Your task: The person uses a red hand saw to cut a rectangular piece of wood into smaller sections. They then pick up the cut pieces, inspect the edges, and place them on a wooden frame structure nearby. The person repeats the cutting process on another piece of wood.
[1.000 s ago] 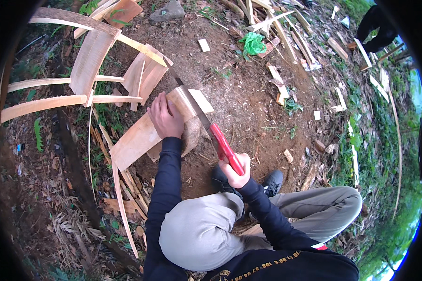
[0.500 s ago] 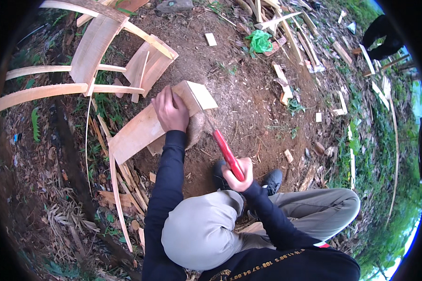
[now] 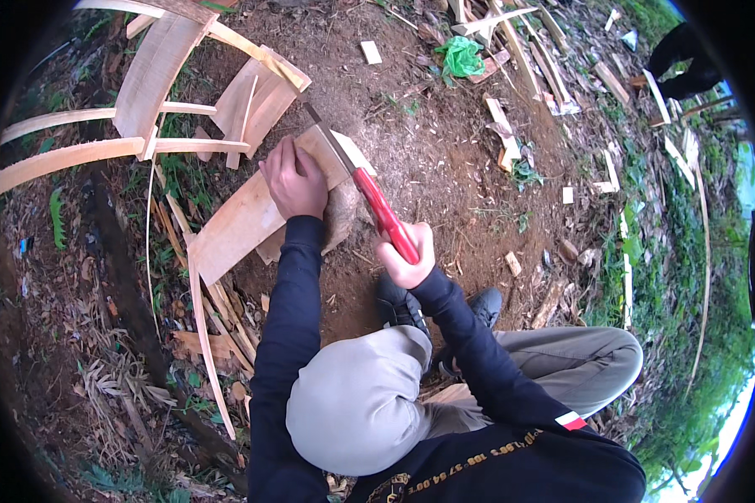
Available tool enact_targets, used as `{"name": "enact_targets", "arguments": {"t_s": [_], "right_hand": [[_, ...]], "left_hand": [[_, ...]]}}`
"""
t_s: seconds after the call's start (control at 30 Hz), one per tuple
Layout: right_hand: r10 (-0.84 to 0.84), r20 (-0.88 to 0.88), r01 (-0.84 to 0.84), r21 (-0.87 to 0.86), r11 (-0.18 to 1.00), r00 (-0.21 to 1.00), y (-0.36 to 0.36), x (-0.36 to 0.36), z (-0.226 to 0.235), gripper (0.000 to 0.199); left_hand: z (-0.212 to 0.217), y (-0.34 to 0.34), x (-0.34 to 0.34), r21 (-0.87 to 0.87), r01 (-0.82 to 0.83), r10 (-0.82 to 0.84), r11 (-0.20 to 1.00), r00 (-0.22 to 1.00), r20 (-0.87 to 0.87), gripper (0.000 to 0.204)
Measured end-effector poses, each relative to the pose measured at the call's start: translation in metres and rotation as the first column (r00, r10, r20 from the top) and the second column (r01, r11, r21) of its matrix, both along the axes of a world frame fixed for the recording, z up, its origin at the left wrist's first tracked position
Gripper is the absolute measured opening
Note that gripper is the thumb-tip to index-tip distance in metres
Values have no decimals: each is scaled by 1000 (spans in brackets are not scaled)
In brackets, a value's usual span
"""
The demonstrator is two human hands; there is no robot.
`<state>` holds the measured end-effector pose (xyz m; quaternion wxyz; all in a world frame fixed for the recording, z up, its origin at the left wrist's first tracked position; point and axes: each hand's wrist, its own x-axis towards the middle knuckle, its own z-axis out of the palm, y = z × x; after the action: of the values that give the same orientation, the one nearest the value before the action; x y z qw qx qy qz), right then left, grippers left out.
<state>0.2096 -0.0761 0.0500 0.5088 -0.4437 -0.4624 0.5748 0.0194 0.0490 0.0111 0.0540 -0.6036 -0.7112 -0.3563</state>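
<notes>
A light wooden board [image 3: 242,222] lies slanted across a stump [image 3: 341,214] in front of me. My left hand [image 3: 296,180] grips the board from above near its far end, thumb apart from the fingers. My right hand [image 3: 408,256] is closed round the red handle of a handsaw [image 3: 383,211]. Its narrow dark blade crosses the board just short of the end, and the tip sticks out past the far edge. Pale sawdust surrounds the stump.
At the upper left stands a frame of curved planks [image 3: 164,75]. Wood strips [image 3: 520,63] and a green plastic bag [image 3: 461,57] lie at the far side. A person's dark-clothed legs [image 3: 688,63] show at the upper right. My shoes [image 3: 401,302] are near the stump.
My right hand has pushed the saw forward, away from me, so the blade now reaches beyond the board's far edge. The left hand still holds the board in place.
</notes>
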Motion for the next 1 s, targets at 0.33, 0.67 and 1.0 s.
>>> {"name": "enact_targets", "arguments": {"t_s": [0.33, 0.67, 1.0], "right_hand": [[-24, 57, 19, 77, 997, 998, -18, 6, -13, 28], [40, 73, -46, 86, 995, 997, -25, 20, -5, 24], [-30, 61, 26, 59, 998, 998, -29, 15, -11, 26]], "left_hand": [[1, -1, 6, 44, 9, -8, 999, 999, -37, 32], [-3, -6, 3, 65, 22, -18, 998, 999, -50, 32], [-4, -3, 1, 44, 18, -16, 999, 999, -45, 30]]}}
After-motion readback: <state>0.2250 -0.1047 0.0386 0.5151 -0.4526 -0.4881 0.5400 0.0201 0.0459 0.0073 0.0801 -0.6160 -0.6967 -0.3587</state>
